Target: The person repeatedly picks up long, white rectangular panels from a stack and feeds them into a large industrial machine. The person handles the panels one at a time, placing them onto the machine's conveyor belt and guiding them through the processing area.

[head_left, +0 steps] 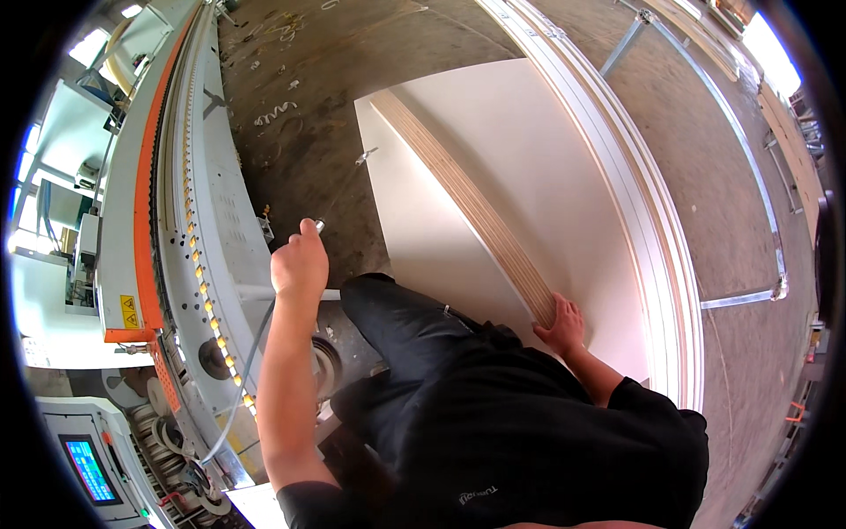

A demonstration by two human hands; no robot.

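My left hand (301,260) is raised beside the machine, its fingers closed around a small tool with a shiny metal tip (319,227). It looks like an air blow gun, though most of it is hidden in my fist. A thin grey hose (242,388) runs up behind my left forearm. My right hand (564,324) grips the near end of a stack of narrow panels (467,194), thumb on one side and fingers on the other. Brown raw edges face up on the stack, which lies diagonally across a large white board (564,167).
A long machine with an orange strip (145,220) and yellow rollers (201,286) stands at my left. Near it is a control screen (88,467). Long white panels (617,159) lie along the right, beyond them a metal frame (740,150). Curled offcuts (276,113) litter the floor.
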